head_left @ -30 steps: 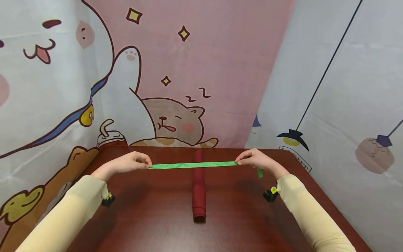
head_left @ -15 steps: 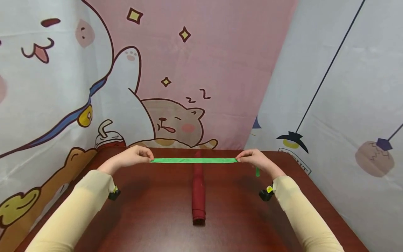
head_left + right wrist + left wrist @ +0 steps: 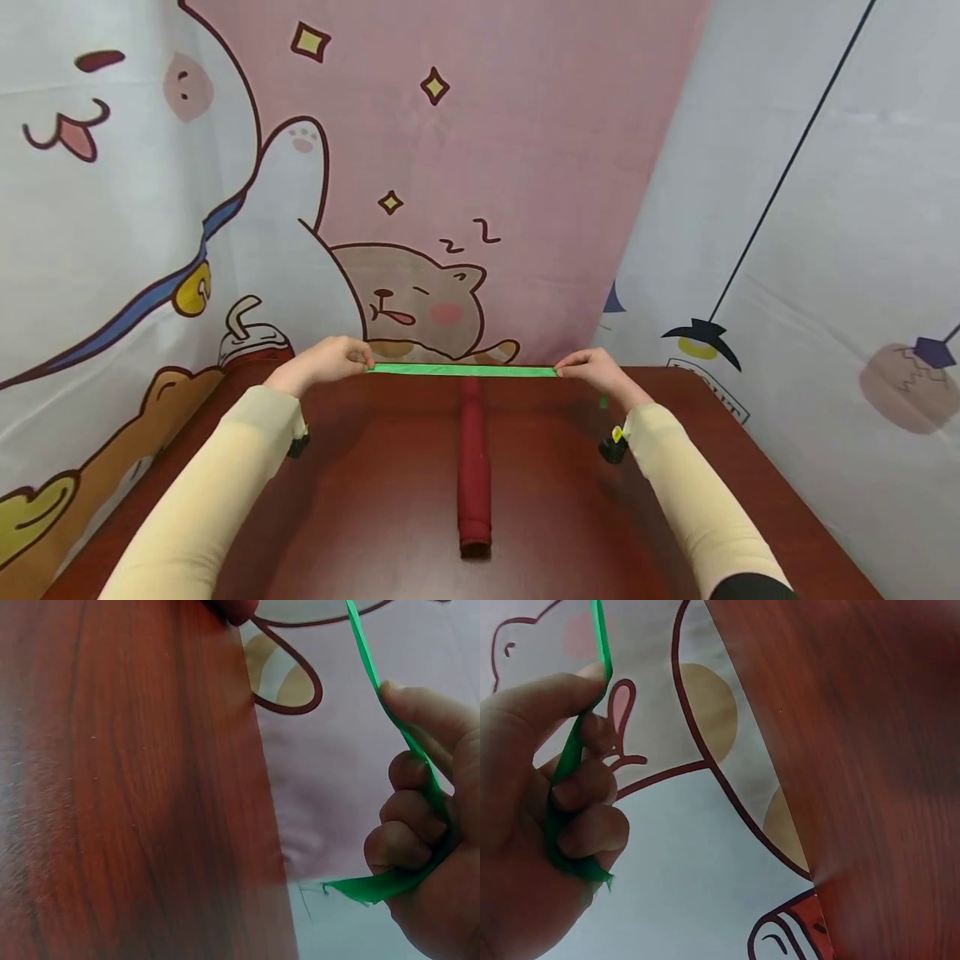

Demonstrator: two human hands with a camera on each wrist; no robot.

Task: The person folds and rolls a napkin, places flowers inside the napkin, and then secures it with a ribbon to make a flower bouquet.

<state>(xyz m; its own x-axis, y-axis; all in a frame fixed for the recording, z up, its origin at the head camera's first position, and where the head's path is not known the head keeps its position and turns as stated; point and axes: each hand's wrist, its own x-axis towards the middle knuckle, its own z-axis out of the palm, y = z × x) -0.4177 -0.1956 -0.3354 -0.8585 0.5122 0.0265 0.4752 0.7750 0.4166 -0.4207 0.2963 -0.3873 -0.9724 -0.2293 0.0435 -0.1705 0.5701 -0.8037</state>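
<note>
A green ribbon [image 3: 465,370] is stretched taut and level between my two hands, above the far end of the table. My left hand [image 3: 333,360] pinches one end; in the left wrist view the ribbon [image 3: 568,757] runs through the palm under curled fingers, its frayed tip poking out below. At the other end my right hand [image 3: 596,372] grips likewise, and the ribbon's loose tail [image 3: 375,887] hangs out beneath the fingers. Between the arms a rolled dark red cloth [image 3: 474,475] lies lengthwise on the table, its far end passing behind the ribbon.
The brown wooden table [image 3: 375,500] reaches to a printed cartoon curtain [image 3: 540,167] at the back and sides. Black wrist cameras [image 3: 613,450] are strapped below both cream sleeves [image 3: 690,483].
Both hands have moved away toward the table's far edge, carrying the ribbon, and come slightly closer together. The ribbon has straightened. The rolled red cloth stays in place as the view tilts up a little.
</note>
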